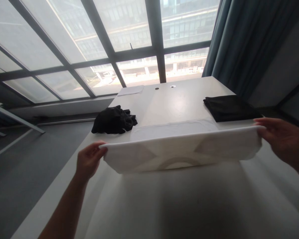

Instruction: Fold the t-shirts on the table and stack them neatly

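A white T-shirt [149, 149] is stretched between my two hands, its upper edge pulled nearly straight. A curved, collar-like band shows faintly at its lower middle. My left hand [89, 159] pinches the left corner between thumb and fingers. On the other side, my right hand [279, 136] grips the right corner the same way. The front part hangs above the white table [181, 103], while a flat white part of cloth [174, 129] lies on the tabletop just behind it. Whether both parts are one piece is hard to see.
Crumpled black cloth [112, 120] lies at the table's left edge, and a folded black cloth [233, 108] at its right. A flat white item [131, 90] rests at the far left corner. Windows [132, 26] and a blue curtain [229, 43] stand beyond.
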`<move>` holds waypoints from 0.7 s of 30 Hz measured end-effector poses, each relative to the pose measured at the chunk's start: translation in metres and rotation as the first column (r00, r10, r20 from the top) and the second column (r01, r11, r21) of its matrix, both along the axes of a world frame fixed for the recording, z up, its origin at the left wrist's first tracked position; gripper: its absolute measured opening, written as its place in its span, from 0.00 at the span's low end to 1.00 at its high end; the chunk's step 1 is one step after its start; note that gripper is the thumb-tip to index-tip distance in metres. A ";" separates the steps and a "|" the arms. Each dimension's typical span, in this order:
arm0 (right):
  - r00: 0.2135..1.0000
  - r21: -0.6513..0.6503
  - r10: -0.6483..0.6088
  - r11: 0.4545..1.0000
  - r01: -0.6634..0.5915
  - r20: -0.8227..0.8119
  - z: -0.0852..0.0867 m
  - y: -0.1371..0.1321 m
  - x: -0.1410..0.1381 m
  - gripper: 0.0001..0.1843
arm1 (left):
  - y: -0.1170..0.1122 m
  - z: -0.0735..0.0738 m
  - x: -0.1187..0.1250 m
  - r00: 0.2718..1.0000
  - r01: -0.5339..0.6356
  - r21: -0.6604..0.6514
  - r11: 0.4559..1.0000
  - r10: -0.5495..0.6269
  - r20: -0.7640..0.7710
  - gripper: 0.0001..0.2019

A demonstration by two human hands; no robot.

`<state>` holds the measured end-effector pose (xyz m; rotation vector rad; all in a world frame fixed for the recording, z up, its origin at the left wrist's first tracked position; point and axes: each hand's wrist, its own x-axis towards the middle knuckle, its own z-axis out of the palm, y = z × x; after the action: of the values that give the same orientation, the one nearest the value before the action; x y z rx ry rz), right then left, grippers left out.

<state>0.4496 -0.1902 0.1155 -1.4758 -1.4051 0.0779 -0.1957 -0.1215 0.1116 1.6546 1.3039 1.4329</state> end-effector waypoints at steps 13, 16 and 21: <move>0.998 -0.350 0.065 0.935 -0.066 -0.015 -0.058 0.165 -0.021 0.14 | 0.144 -0.055 0.061 0.982 -0.129 -0.337 0.932 0.072 -0.177 0.26; 0.994 -0.417 0.051 0.909 -0.008 0.092 -0.083 0.183 -0.022 0.11 | 0.159 -0.075 0.061 0.939 -0.191 -0.320 0.928 0.076 -0.337 0.23; 0.987 -0.413 0.073 0.911 -0.008 0.142 -0.100 0.190 -0.012 0.13 | 0.165 -0.081 0.055 0.929 -0.206 -0.302 0.931 0.089 -0.359 0.22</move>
<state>0.4371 0.0000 0.0150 -1.8298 -1.6140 0.3085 -0.1404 0.0438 0.0307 1.6396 1.7912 0.9538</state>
